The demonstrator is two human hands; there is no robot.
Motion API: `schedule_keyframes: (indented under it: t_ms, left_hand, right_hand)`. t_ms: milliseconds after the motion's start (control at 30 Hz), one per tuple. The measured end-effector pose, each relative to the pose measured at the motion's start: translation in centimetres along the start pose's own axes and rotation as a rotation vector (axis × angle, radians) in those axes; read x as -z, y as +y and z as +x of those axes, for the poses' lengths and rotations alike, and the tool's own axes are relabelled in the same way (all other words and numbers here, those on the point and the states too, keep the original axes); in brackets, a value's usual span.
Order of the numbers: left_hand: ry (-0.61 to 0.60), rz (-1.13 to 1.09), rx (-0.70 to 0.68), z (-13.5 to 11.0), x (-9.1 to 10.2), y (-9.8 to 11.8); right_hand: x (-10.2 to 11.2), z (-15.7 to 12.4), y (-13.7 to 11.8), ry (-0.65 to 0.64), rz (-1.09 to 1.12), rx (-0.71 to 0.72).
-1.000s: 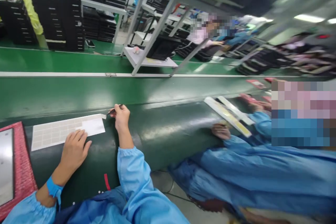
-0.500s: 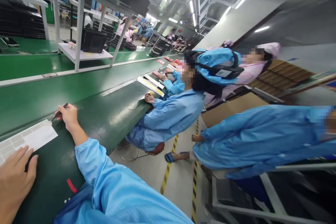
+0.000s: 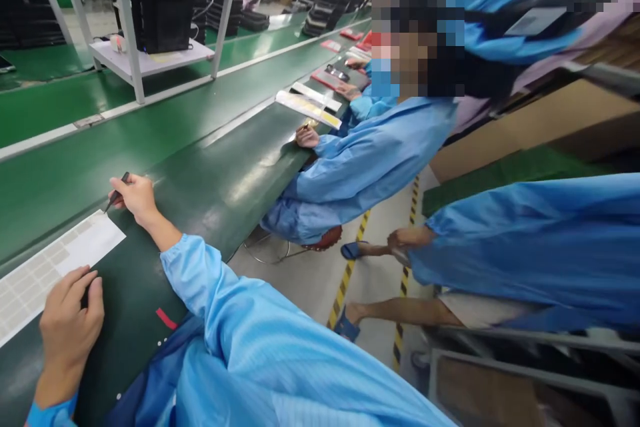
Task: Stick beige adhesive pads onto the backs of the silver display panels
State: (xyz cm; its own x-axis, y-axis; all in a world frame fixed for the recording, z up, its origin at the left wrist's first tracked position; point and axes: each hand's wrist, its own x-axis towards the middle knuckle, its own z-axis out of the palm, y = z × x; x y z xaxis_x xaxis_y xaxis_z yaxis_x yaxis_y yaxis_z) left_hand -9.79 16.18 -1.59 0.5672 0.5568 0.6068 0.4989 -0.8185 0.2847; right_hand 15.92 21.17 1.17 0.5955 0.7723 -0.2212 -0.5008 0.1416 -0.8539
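Note:
My right hand [image 3: 134, 196] pinches dark tweezers [image 3: 117, 193], their tip touching the far corner of a white sheet of small labels [image 3: 55, 258] that lies on the dark green table. My left hand [image 3: 70, 320] rests near the sheet's front edge, fingers curled down onto the table beside it, holding nothing I can see. Both of my arms wear light blue sleeves.
A green conveyor belt [image 3: 60, 167] runs behind the table. A co-worker in blue [image 3: 360, 160] sits to my right, a hand [image 3: 306, 137] by long white strips [image 3: 307, 107]. Another person in blue [image 3: 525, 247] sits behind. A metal frame shelf [image 3: 145, 57] carries a black box.
The view swung right, then back down and left a little. My right hand stays with the tweezers at the sheet's corner; my left hand remains by the sheet's front edge.

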Motion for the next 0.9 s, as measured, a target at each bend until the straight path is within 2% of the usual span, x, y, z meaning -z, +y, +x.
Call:
schedule_keyframes:
  t_ms: [200,400,567,700,900]
  left_hand:
    - [-0.067,-0.028,-0.079,0.1,-0.3,1.4]
    - [-0.032,0.044,-0.216,0.7,-1.3,1.5]
    - [-0.09,0.074,-0.378,1.3,-1.4,1.7]
    - [-0.111,0.082,-0.44,1.6,-1.5,1.8]
    - [-0.16,0.112,-0.479,0.2,-0.2,2.6]
  right_hand:
    - [-0.3,0.2,-0.3,-0.008,0.054,-0.01]
    - [-0.6,0.2,-0.8,-0.045,0.134,-0.028]
    - [-0.8,0.5,-0.9,-0.032,0.178,0.0]
    - [-0.7,0.9,-0.9,-0.016,0.177,0.032]
    - [-1.4,-1.1,-0.1,0.003,0.106,-0.039]
